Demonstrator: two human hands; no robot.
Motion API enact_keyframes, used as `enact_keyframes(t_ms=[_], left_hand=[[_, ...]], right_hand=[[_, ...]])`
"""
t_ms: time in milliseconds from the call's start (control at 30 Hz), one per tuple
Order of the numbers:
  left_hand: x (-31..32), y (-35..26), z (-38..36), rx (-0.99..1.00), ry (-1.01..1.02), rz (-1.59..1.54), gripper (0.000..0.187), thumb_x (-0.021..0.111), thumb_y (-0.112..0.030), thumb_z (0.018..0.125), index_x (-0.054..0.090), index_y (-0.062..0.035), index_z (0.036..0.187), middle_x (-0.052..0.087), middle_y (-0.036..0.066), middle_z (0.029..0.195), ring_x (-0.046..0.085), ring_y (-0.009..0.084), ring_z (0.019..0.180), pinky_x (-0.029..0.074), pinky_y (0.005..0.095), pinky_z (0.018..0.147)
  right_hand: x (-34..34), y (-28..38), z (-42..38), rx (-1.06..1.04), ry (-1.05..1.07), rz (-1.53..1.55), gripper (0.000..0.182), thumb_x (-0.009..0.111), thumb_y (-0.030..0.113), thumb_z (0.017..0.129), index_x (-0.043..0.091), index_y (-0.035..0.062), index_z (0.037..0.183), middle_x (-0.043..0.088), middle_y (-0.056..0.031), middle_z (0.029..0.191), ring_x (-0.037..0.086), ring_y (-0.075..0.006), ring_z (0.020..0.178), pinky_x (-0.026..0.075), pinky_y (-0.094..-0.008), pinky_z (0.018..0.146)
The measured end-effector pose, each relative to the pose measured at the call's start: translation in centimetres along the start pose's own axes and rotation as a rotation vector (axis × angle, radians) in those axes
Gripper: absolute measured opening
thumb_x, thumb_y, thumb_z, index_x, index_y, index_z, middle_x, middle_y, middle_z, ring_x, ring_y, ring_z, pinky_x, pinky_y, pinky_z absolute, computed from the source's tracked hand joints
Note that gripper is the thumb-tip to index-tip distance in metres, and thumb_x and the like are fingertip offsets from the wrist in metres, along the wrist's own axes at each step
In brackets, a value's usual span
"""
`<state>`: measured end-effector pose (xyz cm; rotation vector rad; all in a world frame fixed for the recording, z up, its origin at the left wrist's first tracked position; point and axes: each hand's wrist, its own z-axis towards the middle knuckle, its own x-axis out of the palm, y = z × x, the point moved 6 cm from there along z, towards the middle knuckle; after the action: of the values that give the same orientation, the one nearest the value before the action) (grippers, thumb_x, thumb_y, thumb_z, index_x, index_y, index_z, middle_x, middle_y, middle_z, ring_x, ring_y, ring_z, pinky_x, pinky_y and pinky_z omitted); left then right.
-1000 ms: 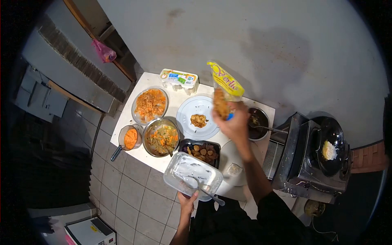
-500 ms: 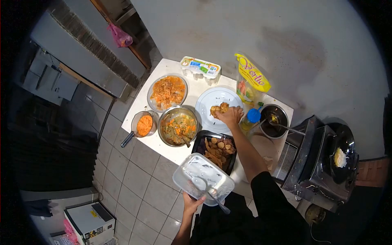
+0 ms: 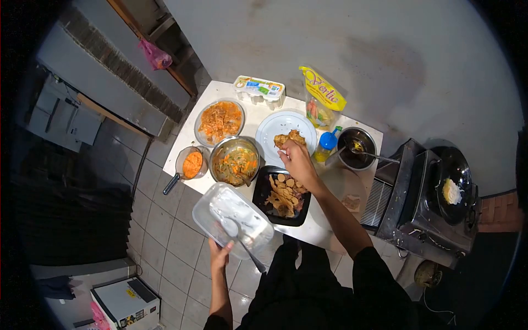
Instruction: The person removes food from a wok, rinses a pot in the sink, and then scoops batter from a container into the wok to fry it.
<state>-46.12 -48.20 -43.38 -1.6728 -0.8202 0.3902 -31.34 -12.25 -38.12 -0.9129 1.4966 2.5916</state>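
My left hand (image 3: 219, 254) grips the near edge of a clear plastic container (image 3: 263, 226), tilted beside the table's front edge. White residue coats its inside, and a spoon (image 3: 250, 254) lies in it with the handle over the rim. My right hand (image 3: 297, 160) hovers at the near side of a white plate (image 3: 265, 137). Its thumb and index finger look apart, with nothing visible between them. Golden-brown fried pieces (image 3: 288, 138) lie on the plate, just beyond those fingers. Below the hand sits a black tray (image 3: 264, 206) of sliced brown food (image 3: 283, 195).
On the table stand a steel bowl of vegetables (image 3: 234, 162), a plate of orange shreds (image 3: 221, 121), a cup of orange food (image 3: 192, 165), an egg carton (image 3: 261, 89), a yellow bag (image 3: 324, 93), a blue-capped bottle (image 3: 326, 144) and a dark pot (image 3: 363, 147). A stove with a wok (image 3: 448, 170) is right.
My right hand has drawn back from the fried pieces toward me. My left hand has carried the container left, uncovering more of the black tray. The whole view has shifted slightly.
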Motion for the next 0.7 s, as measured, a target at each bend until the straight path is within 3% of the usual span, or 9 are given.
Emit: enact_keyframes(t_ms=[100, 200, 233, 367, 467, 500, 600, 633, 700], left_hand=[[1.0, -0.4, 0.7, 0.007, 0.073, 0.032, 0.100, 0.083, -0.022, 0.065, 0.026, 0.0051, 0.143, 0.038, 0.017, 0.138, 0.038, 0.0283, 0.129, 0.030, 0.0414, 0.109], [3.8, 0.3, 0.0, 0.003, 0.164, 0.030, 0.094, 0.082, -0.020, 0.067, 0.030, 0.0068, 0.141, 0.043, 0.017, 0.133, 0.041, 0.0269, 0.125, 0.033, 0.0399, 0.106], [4.7, 1.3, -0.2, -0.013, 0.200, 0.032, 0.093, 0.082, -0.019, 0.067, 0.031, 0.0069, 0.140, 0.044, 0.016, 0.132, 0.042, 0.0268, 0.124, 0.033, 0.0396, 0.106], [10.7, 3.0, -3.2, -0.106, 0.260, 0.016, 0.086, 0.082, -0.012, 0.068, 0.034, 0.0064, 0.137, 0.048, 0.014, 0.128, 0.046, 0.0254, 0.121, 0.035, 0.0384, 0.105], [14.3, 5.8, -5.2, -0.166, 0.354, -0.010, 0.082, 0.083, -0.011, 0.069, 0.036, 0.0058, 0.135, 0.049, 0.013, 0.127, 0.047, 0.0243, 0.121, 0.037, 0.0379, 0.104], [15.8, 6.4, -6.0, -0.171, 0.384, -0.016, 0.082, 0.083, -0.011, 0.069, 0.036, 0.0059, 0.135, 0.049, 0.013, 0.127, 0.047, 0.0241, 0.120, 0.037, 0.0378, 0.104], [20.3, 8.0, -8.4, -0.163, 0.479, -0.041, 0.082, 0.082, -0.011, 0.070, 0.036, 0.0065, 0.136, 0.049, 0.014, 0.128, 0.047, 0.0236, 0.122, 0.037, 0.0381, 0.104], [21.7, 8.6, -9.1, -0.161, 0.498, -0.038, 0.083, 0.082, -0.011, 0.071, 0.035, 0.0063, 0.136, 0.049, 0.014, 0.128, 0.047, 0.0236, 0.122, 0.037, 0.0383, 0.104], [23.8, 9.8, -11.1, -0.194, 0.526, -0.034, 0.082, 0.082, -0.011, 0.071, 0.035, 0.0056, 0.137, 0.048, 0.014, 0.129, 0.046, 0.0238, 0.122, 0.037, 0.0383, 0.105]], right_hand=[[-5.2, 5.5, -0.8, -0.027, -0.095, 0.095, 0.011, 0.068, 0.000, 0.083, 0.058, -0.0035, 0.087, 0.062, -0.0154, 0.074, 0.059, -0.0227, 0.061, 0.046, -0.0319, 0.056], [-9.5, 7.2, -3.2, 0.022, -0.107, 0.101, 0.010, 0.065, 0.002, 0.084, 0.057, -0.0036, 0.086, 0.061, -0.0196, 0.079, 0.061, -0.0353, 0.070, 0.047, -0.0394, 0.061], [-10.8, 7.1, -4.3, 0.070, -0.103, 0.100, 0.010, 0.066, 0.003, 0.084, 0.058, -0.0035, 0.085, 0.062, -0.0181, 0.077, 0.062, -0.0314, 0.067, 0.047, -0.0369, 0.059], [-14.1, 1.8, -9.6, 0.120, -0.141, 0.216, 0.010, 0.067, 0.004, 0.083, 0.061, -0.0032, 0.082, 0.063, -0.0165, 0.070, 0.060, -0.0264, 0.058, 0.045, -0.0344, 0.056], [-19.7, 3.1, -12.5, 0.112, -0.144, 0.038, 0.011, 0.068, 0.004, 0.084, 0.061, -0.0032, 0.080, 0.061, -0.0167, 0.069, 0.059, -0.0261, 0.056, 0.044, -0.0341, 0.053], [-21.5, 3.6, -13.3, 0.068, -0.203, 0.011, 0.014, 0.069, 0.005, 0.083, 0.060, -0.0028, 0.076, 0.058, -0.0164, 0.066, 0.056, -0.0266, 0.054, 0.042, -0.0347, 0.052], [-25.9, 3.2, -16.9, 0.192, -0.379, -0.150, 0.017, 0.070, 0.007, 0.082, 0.059, -0.0026, 0.072, 0.055, -0.0152, 0.062, 0.053, -0.0275, 0.051, 0.040, -0.0355, 0.051], [-26.7, 2.1, -18.2, 0.174, -0.390, -0.239, 0.016, 0.070, 0.002, 0.081, 0.057, -0.0023, 0.072, 0.054, -0.0130, 0.059, 0.053, -0.0225, 0.050, 0.042, -0.0365, 0.050], [-25.4, -4.5, -20.8, 0.084, -0.251, -0.324, 0.010, 0.070, 0.001, 0.080, 0.060, -0.0022, 0.080, 0.057, -0.0148, 0.068, 0.056, -0.0280, 0.056, 0.044, -0.0395, 0.055]])
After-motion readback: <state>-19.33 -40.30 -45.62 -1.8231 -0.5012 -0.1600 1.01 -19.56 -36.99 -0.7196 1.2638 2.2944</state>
